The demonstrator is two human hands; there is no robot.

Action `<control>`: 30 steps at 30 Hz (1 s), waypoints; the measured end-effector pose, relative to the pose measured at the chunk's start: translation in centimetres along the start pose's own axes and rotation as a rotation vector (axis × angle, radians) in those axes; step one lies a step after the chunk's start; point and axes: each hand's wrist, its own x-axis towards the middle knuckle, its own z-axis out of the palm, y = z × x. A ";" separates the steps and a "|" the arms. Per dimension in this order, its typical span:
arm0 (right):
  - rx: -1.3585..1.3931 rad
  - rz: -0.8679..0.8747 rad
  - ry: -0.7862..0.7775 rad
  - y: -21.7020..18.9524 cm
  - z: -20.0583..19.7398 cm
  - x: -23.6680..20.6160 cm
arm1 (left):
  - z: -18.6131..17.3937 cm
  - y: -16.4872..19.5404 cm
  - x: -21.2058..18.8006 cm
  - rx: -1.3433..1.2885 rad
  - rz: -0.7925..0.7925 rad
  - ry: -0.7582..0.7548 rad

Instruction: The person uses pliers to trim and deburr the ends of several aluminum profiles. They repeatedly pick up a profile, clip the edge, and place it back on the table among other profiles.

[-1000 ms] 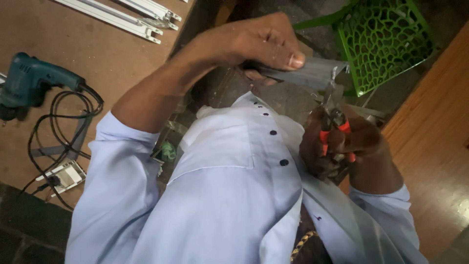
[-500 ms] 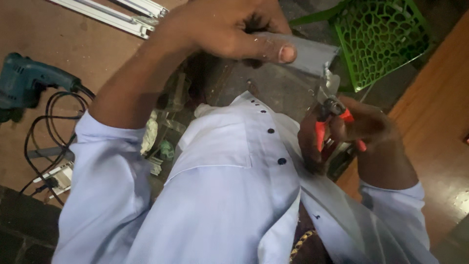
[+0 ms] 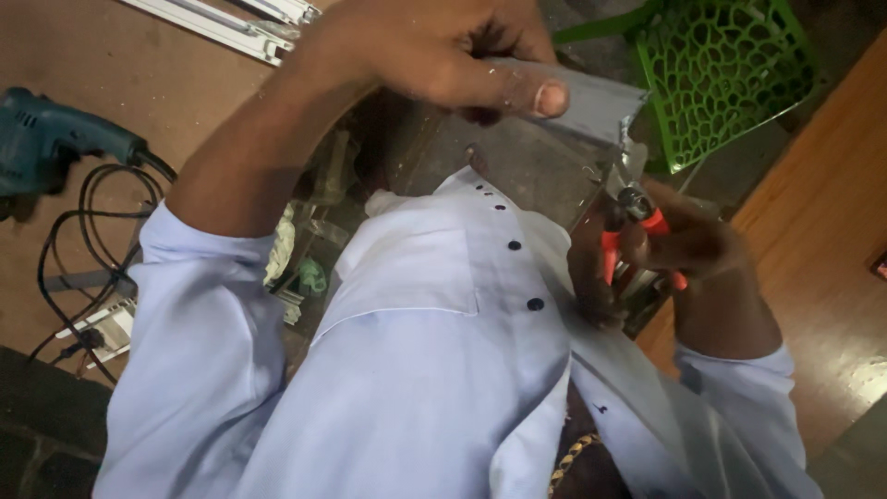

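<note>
Left hand (image 3: 434, 55) fingers grip the grey metal strip (image 3: 591, 102) firmly; right hand (image 3: 679, 254) fingers, closed on the red-handled snips (image 3: 633, 231), should cut squarely.

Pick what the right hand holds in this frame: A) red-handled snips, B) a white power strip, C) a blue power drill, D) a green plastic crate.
A: the right hand is wrapped around red-handled snips, with the blades at the edge of the grey metal strip that the left hand grips; the drill lies untouched on the floor.
</note>
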 end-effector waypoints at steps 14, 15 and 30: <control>0.159 -0.040 -0.177 -5.5 3.7 2.9 | -0.2 -0.7 0.3 -0.003 0.166 0.004; 0.191 -0.036 -0.168 -5.2 3.4 2.8 | -0.2 -0.6 0.3 0.030 0.168 -0.003; 0.259 -0.013 -0.142 -2.3 1.1 1.4 | 0.0 0.3 0.0 0.091 0.100 0.032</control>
